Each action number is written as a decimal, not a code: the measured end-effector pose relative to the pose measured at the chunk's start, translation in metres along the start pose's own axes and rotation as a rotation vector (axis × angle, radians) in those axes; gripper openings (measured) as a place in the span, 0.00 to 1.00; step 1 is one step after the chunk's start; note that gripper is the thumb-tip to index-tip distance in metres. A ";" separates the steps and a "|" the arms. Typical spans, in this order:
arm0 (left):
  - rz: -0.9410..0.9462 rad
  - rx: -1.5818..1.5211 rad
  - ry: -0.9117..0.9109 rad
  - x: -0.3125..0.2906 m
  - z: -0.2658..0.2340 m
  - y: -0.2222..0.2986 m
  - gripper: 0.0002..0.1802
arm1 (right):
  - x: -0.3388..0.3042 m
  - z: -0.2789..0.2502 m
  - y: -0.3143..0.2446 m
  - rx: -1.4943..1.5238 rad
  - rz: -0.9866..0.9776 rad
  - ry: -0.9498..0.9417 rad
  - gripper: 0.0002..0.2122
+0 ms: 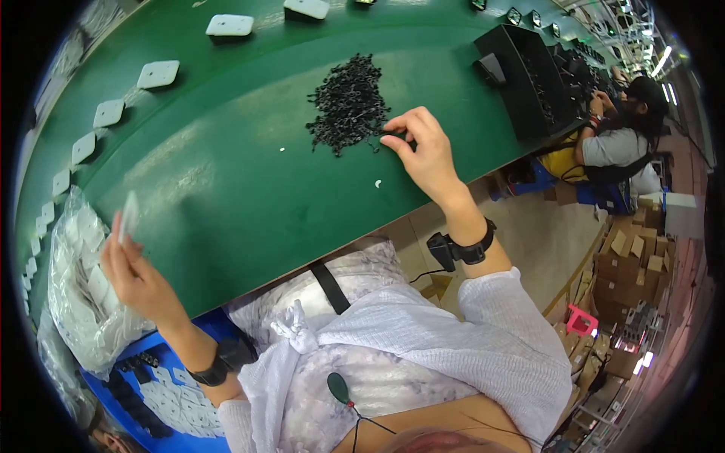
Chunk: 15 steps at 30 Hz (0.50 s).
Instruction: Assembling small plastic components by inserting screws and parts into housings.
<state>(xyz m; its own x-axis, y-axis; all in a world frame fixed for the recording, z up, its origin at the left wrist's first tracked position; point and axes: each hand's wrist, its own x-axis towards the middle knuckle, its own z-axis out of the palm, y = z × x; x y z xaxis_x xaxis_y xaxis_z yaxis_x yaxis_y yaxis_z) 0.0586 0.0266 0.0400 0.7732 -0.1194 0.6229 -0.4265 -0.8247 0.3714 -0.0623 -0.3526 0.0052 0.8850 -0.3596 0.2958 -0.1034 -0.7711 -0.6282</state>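
Note:
My left hand (134,273) is raised at the left, beside the clear plastic bag, with its fingers closed on a thin, whitish flat piece (129,217); the piece is blurred. Farther to the right, my right hand (424,151) pinches at the near right edge of a heap of small black parts (347,102). A small black part (384,134) shows at its fingertips, though its exact shape is hard to make out. The heap lies loose on the green table (249,189).
Rounded white pieces (158,75) stand in a curved row along the table's far left. A clear bag (83,279) of white pieces leans at the left edge, above a blue crate (124,362). A black box (521,79) stands right; beyond it a person (615,143) sits working.

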 end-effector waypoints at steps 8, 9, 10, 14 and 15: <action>-0.299 -0.817 -0.348 -0.039 0.040 0.062 0.10 | 0.003 0.015 -0.007 -0.030 -0.126 0.147 0.05; -0.311 -0.830 -0.371 -0.040 0.040 0.066 0.09 | 0.006 0.015 -0.012 -0.029 -0.138 0.185 0.04; -0.316 -0.845 -0.382 -0.040 0.039 0.070 0.09 | 0.011 0.015 -0.016 -0.020 -0.147 0.181 0.04; -0.358 -0.880 -0.407 -0.037 0.039 0.078 0.09 | 0.031 0.016 -0.027 -0.145 -0.288 0.207 0.04; -0.397 -0.904 -0.433 -0.037 0.040 0.082 0.09 | 0.035 0.017 -0.029 -0.127 -0.296 0.180 0.05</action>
<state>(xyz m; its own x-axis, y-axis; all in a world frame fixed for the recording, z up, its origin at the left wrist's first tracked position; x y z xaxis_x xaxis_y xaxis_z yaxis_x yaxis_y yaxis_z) 0.0143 -0.0587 0.0199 0.9573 -0.2650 0.1158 -0.1607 -0.1545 0.9748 -0.0210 -0.3335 0.0217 0.7919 -0.1890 0.5807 0.0796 -0.9108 -0.4050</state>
